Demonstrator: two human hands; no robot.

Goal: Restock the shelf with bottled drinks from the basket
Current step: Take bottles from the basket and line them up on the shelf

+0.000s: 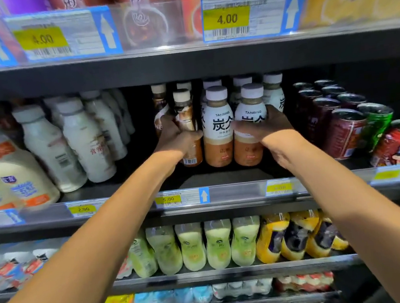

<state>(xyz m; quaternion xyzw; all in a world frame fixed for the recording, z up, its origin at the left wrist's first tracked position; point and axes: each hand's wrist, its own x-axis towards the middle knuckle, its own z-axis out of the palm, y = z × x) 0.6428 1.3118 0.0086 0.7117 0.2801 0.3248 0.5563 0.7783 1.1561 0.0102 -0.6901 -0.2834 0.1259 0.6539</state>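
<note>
Left hand grips coffee bottle, right hand grips Tanbing bottle (label half covered).

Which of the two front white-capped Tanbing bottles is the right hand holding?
The right Tanbing bottle: the right hand curls round its label. The left Tanbing bottle beside it stands ungripped, its label fully showing.

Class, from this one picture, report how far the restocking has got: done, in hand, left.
Done: rows of white-capped bottles stand on the middle shelf. In hand: the left hand grips a brown bottle, the right hand a Tanbing bottle, both at the front. Left: letting go; the basket is out of view, so remaining stock cannot be judged.
</note>
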